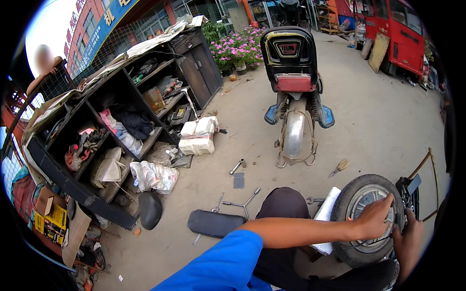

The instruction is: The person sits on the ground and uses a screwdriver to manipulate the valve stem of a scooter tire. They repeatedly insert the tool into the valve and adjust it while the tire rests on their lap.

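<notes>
A spoked wheel with a black tyre (352,201) stands tilted in front of me at the right, beside a white board (328,203). My left hand (374,220) reaches across to the wheel's right side, its fingers curled at the rim; what they hold is hidden. My right hand (407,245) is wrapped round the tyre's right edge, a little below the left. A thin black line, maybe a cable or tool, crosses the rim below my left hand. An open-end wrench (311,200) lies left of the board. A black tool case (409,189) is behind the wheel.
A scooter (295,126) stands ahead. Pliers (340,167), a cross wrench (245,204), a socket wrench (237,166) and a dark pad (213,223) lie on the ground (252,145). A cluttered black cabinet (201,72) is left, a person (41,72) behind it, a red vehicle (403,48) back right.
</notes>
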Demonstrator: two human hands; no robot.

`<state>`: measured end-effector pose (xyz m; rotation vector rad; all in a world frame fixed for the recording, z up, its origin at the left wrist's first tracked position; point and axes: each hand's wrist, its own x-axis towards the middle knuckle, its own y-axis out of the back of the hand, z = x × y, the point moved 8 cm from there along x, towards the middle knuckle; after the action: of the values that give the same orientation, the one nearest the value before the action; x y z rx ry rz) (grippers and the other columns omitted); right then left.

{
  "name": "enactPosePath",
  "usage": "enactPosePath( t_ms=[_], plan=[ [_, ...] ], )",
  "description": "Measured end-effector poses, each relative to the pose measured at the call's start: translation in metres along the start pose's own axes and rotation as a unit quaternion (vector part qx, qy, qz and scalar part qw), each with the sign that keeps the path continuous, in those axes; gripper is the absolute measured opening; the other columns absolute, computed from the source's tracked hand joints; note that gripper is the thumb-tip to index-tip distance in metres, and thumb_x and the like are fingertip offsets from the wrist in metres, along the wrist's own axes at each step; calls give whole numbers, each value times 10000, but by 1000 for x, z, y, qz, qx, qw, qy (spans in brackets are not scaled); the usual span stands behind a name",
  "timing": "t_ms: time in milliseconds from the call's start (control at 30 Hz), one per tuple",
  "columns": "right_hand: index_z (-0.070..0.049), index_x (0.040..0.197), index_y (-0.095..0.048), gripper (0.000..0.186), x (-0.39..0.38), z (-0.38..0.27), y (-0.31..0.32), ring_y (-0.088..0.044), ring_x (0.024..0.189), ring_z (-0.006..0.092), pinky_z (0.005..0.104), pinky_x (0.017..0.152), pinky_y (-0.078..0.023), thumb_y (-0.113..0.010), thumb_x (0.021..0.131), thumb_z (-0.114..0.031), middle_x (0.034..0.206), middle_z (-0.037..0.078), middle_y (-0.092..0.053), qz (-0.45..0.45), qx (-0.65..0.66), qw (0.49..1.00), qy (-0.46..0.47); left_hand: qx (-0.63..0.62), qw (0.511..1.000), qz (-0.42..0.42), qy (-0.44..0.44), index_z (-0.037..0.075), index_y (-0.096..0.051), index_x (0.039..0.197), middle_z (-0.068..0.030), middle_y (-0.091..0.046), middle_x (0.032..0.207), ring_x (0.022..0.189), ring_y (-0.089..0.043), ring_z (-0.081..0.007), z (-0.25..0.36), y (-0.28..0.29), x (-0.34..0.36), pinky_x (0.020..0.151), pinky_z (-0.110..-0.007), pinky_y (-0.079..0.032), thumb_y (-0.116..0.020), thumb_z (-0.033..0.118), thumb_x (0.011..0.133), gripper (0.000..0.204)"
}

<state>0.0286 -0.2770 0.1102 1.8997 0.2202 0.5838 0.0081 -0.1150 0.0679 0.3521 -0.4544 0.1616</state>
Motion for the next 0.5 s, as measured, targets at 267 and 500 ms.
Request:
enactPosePath(
  t_ms=[267,500],
  plan=[
    [47,1236,-534,412,10,6,-14,-557,1083,329,402,962,-428,-607,835,-11,1110,204,-573,-69,108,992,-16,-55,996,-55,-41,-37,-424,1165,-293,-573,1035,970,-550,-476,16,-29,-11,820,-496,-444,-765,147,676,624],
    [54,1165,-530,338,10,2,-1,-599,923,243,380,851,-485,-623,845,2,1021,136,-583,-168,234,957,-37,-33,997,-22,-72,-28,-435,1112,-263,-580,966,961,-540,-464,5,-37,-10,807,-505,-424,-719,107,749,480]
  ],
)
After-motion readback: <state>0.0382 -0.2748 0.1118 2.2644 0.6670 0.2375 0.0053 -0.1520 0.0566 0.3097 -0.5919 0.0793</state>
